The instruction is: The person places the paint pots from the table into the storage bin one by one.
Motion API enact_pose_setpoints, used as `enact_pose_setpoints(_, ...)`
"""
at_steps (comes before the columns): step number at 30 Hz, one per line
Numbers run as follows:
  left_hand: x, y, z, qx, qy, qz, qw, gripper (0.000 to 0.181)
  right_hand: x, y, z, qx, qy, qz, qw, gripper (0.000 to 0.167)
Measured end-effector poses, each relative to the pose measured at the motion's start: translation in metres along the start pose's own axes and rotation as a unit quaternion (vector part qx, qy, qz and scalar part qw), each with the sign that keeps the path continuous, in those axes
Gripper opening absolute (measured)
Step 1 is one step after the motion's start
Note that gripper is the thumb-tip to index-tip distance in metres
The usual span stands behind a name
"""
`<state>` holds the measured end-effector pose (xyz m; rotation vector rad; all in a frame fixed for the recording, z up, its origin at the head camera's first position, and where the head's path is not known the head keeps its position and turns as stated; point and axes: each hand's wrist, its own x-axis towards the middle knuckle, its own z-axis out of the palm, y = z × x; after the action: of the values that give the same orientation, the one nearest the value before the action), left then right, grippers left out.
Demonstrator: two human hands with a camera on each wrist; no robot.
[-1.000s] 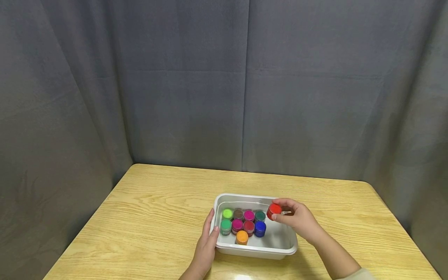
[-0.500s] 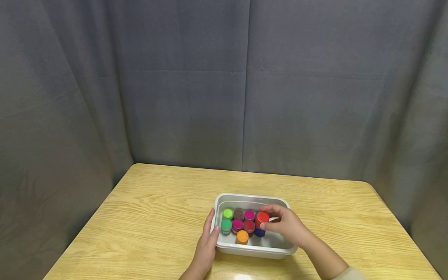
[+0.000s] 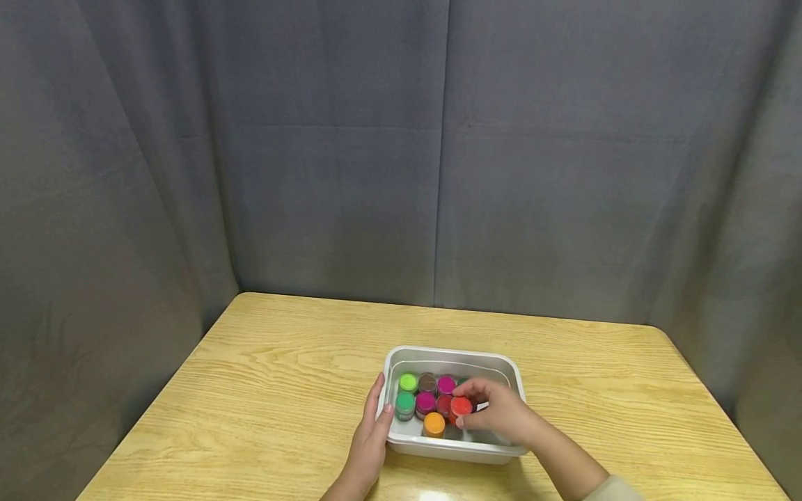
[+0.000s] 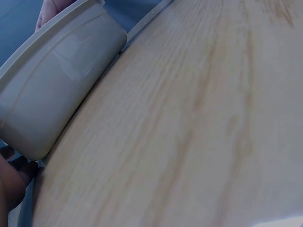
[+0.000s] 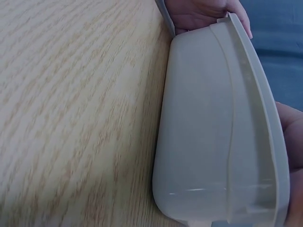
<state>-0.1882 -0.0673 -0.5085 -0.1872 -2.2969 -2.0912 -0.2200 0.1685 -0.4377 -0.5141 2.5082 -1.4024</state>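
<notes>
A white plastic tub (image 3: 456,451) sits on the table with several small jars inside. My left hand (image 3: 366,445) holds its left end, thumb at the rim and fingers along the outer wall; some of those fingers appear in the left wrist view beside the tub's lower corner. Inside the tub my right hand (image 3: 507,414) pinches a small red jar (image 3: 461,406) between thumb and fingers. The red jar is close to a dark red jar (image 3: 443,404) and an orange jar (image 3: 434,424). The blue jar is mostly hidden behind the right hand. Both jars and red jar are out of the wrist views.
Yellow-green (image 3: 408,382), brown (image 3: 427,382), green (image 3: 404,405) and two magenta jars (image 3: 425,401) stand in rows at the tub's left. A wooden table (image 3: 282,390) extends around the tub. Grey curtains (image 3: 326,174) hang behind and at both sides.
My right hand has carried the red jar left, toward the near side and lower into the tub, covering the blue jar. The left hand and tub have stayed in place.
</notes>
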Motion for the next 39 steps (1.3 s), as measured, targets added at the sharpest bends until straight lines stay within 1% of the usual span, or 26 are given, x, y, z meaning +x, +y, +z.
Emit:
enact_pose_setpoints(3,0.0,0.0004,0.0004,0.001,0.001,-0.002,1.0,0.052,0.0005,0.0007,0.0011,-0.001,-0.013,0.006,0.9999,0.038)
enact_pose_setpoints(10,-0.0001,0.0007,0.0006,0.003,0.003,0.0,1.0,0.052,0.0038,0.0034,0.0048,0.014,-0.035,0.02,0.9991,0.037)
enact_pose_setpoints(16,0.0,0.0012,0.0008,0.002,0.004,0.002,1.0,0.053,0.0055,0.0043,0.0073,-0.007,-0.033,0.044,0.9985,0.036)
enact_pose_setpoints(23,0.0003,0.0019,0.0003,-0.005,-0.007,0.006,0.9999,0.053,0.0061,0.0005,0.0089,-0.027,-0.029,0.069,0.9969,0.035)
enact_pose_setpoints(25,-0.0001,0.0024,0.0004,-0.004,-0.007,0.004,1.0,0.053,0.0062,0.0007,0.009,-0.028,-0.029,0.068,0.9968,0.035)
enact_pose_setpoints(31,-0.0007,0.0027,0.0007,-0.002,-0.002,-0.003,1.0,0.052,0.0056,0.0016,0.0084,-0.027,-0.034,0.051,0.9978,0.035)
enact_pose_setpoints(39,-0.0005,0.0019,0.0008,0.001,-0.002,-0.003,1.0,0.053,0.0047,0.0016,0.0085,-0.023,-0.03,0.049,0.9981,0.033)
